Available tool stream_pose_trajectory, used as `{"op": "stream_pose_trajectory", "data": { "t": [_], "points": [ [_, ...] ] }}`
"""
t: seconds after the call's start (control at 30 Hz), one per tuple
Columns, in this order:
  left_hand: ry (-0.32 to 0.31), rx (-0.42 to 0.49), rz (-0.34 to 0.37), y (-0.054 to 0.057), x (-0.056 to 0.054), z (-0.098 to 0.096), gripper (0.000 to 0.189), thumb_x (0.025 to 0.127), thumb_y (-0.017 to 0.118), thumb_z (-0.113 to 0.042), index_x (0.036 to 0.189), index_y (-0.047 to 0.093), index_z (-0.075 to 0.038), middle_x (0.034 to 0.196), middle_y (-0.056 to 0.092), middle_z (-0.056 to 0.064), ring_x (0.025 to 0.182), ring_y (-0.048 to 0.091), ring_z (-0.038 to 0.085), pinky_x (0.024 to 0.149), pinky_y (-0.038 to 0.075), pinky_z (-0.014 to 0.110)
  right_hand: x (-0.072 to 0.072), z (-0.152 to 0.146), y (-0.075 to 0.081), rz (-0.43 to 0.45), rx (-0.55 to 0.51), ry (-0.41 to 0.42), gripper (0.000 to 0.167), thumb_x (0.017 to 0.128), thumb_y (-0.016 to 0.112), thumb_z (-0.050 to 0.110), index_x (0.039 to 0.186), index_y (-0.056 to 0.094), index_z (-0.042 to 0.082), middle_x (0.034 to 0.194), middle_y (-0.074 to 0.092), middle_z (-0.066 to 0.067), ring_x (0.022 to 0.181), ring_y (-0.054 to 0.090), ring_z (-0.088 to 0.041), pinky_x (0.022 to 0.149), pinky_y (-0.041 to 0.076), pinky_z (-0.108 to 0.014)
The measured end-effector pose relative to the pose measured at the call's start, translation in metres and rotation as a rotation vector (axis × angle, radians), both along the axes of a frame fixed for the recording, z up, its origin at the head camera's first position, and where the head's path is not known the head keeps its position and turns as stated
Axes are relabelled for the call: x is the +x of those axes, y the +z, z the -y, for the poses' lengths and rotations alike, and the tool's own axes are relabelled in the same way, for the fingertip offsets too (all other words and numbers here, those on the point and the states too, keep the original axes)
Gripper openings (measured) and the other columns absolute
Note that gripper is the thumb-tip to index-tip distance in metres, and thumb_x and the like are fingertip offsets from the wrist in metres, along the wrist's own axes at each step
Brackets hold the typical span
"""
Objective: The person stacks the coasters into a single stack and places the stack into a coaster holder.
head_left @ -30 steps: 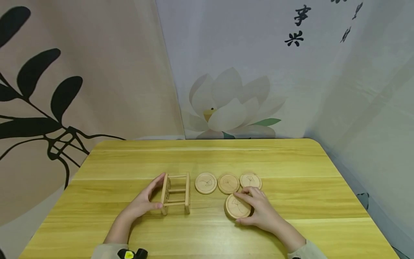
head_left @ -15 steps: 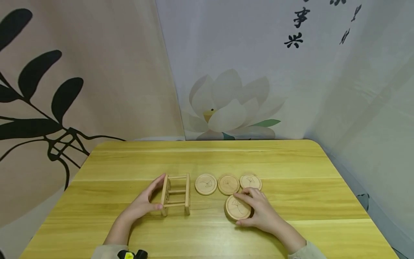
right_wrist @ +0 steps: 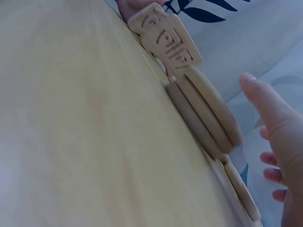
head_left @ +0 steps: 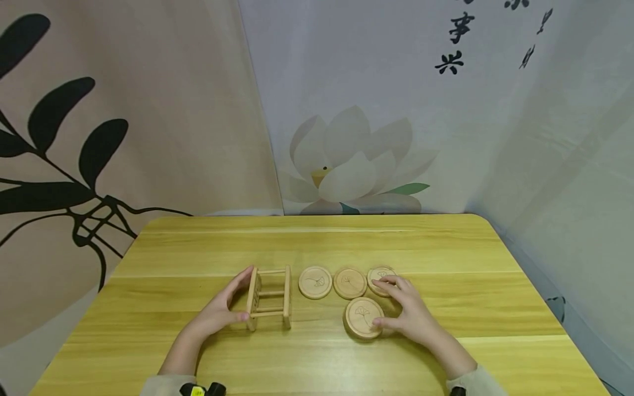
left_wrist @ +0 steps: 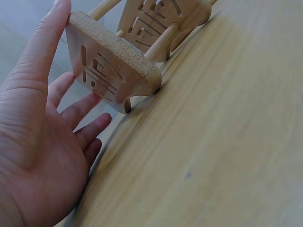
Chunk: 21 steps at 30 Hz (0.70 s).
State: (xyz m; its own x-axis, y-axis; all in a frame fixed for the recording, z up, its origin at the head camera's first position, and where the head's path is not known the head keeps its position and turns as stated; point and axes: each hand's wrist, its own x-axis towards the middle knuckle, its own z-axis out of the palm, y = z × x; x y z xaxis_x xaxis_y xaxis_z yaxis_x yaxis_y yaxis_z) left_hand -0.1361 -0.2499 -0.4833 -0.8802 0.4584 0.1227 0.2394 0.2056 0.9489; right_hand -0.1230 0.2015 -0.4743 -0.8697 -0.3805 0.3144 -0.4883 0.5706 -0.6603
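Observation:
A small wooden coaster holder (head_left: 287, 297), two carved end panels joined by dowels, stands on the table left of the middle. My left hand (head_left: 218, 309) holds its left panel (left_wrist: 102, 66), thumb at the near edge and forefinger at the far edge. To the right lies a stack of round wooden coasters (head_left: 363, 318), the top one engraved with a ginkgo leaf. My right hand (head_left: 415, 314) is spread beside the stack; its thumb overlaps the stack's right rim in the head view. In the right wrist view the thumb (right_wrist: 267, 97) stands apart from the stack (right_wrist: 203, 111).
Behind the stack, single coasters lie in a row: a left one (head_left: 315, 282), a middle one (head_left: 350, 283) and a right one (head_left: 378, 275) partly under my right fingers. The wooden table (head_left: 317, 236) ends at a printed cloth backdrop (head_left: 208, 137).
My right hand has let go of the coaster stack, its fingers lifting away and moving up and right over the right-hand coaster. The left hand and the holder stay still.

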Motion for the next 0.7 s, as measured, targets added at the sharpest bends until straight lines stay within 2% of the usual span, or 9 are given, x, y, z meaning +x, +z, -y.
{"op": "stream_pose_trajectory", "data": {
  "t": [0.1, 0.3, 0.5, 0.7],
  "points": [
    [0.002, 0.000, 0.005, 0.000, 0.000, 0.000, 0.100, 0.077, 0.081, -0.015, 0.154, 0.018, -0.024, 0.153, 0.026, 0.015, 0.138, 0.018, 0.042, 0.102, 0.003, 0.072, -0.003, -0.006, -0.001, 0.007, -0.020, -0.018, 0.080, 0.067, 0.085, 0.038, 0.136, 0.054, 0.013, 0.135, 0.047, -0.011, 0.124, 0.038, -0.035, 0.096, 0.030, -0.068],
    [0.001, 0.001, 0.011, 0.001, 0.001, -0.001, 0.101, 0.076, 0.080, -0.010, 0.155, 0.016, -0.015, 0.154, 0.024, 0.016, 0.138, 0.017, 0.043, 0.101, 0.003, 0.072, -0.009, -0.016, -0.003, 0.014, -0.057, -0.041, 0.076, 0.070, 0.085, 0.030, 0.137, 0.053, 0.011, 0.137, 0.046, -0.010, 0.125, 0.037, -0.035, 0.095, 0.030, -0.067],
    [-0.001, 0.003, 0.015, 0.000, 0.000, -0.001, 0.101, 0.077, 0.080, -0.011, 0.155, 0.016, -0.014, 0.154, 0.024, 0.016, 0.138, 0.017, 0.042, 0.102, 0.003, 0.072, -0.015, -0.023, -0.006, 0.016, -0.065, -0.062, 0.075, 0.072, 0.085, 0.023, 0.138, 0.052, 0.009, 0.136, 0.046, -0.011, 0.125, 0.036, -0.035, 0.097, 0.029, -0.066],
    [-0.006, 0.006, 0.007, -0.001, -0.001, 0.000, 0.101, 0.077, 0.081, -0.014, 0.154, 0.015, -0.013, 0.153, 0.025, 0.015, 0.138, 0.018, 0.042, 0.102, 0.003, 0.071, -0.021, -0.029, -0.010, 0.032, -0.065, -0.082, 0.075, 0.073, 0.084, 0.023, 0.138, 0.050, 0.008, 0.137, 0.045, -0.013, 0.126, 0.036, -0.036, 0.099, 0.028, -0.064]
  ]
}}
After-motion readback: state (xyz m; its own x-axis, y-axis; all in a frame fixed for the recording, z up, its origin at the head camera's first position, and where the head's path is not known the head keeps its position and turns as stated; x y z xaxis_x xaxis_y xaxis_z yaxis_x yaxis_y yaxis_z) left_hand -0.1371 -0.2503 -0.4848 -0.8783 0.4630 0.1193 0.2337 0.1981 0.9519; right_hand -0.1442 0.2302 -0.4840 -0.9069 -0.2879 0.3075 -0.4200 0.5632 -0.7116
